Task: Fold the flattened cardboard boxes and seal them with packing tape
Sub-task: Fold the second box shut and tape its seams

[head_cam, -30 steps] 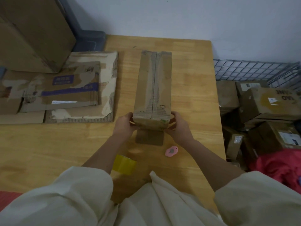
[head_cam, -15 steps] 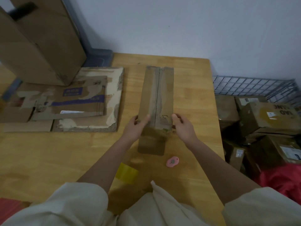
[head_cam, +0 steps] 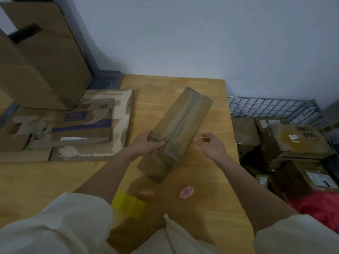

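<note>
Box: box (head_cam: 180, 125) sits slantwise on our table (head_cam: 211, 208), far end swung toward the right, near end toward us, two top flaps meeting along a middle seam.
Left hand: our left hand (head_cam: 146, 143) grips the box's near left corner, thumb over the top flap by the seam, fingers curled down the side.
Right hand: our right hand (head_cam: 211, 146) is off the box, just beside its right edge, palm up, fingers loosely spread and holding nothing.
Tape: yellow tape (head_cam: 129, 204) lies near our left forearm, well apart from the box.
Cutter: small pink cutter (head_cam: 186, 193) lies on the table just below the box's near end, not touching it.
Flat stack: flattened boxes (head_cam: 73, 125) lie at the table's left, under a big upright carton (head_cam: 42, 61).
Basket: wire basket (head_cam: 275, 110) right of the table holds packed parcels (head_cam: 291, 140).
Change: half a second ago the box ran straight away from us with both hands at its near end; now it's turned clockwise, and our right hand has let go.
</note>
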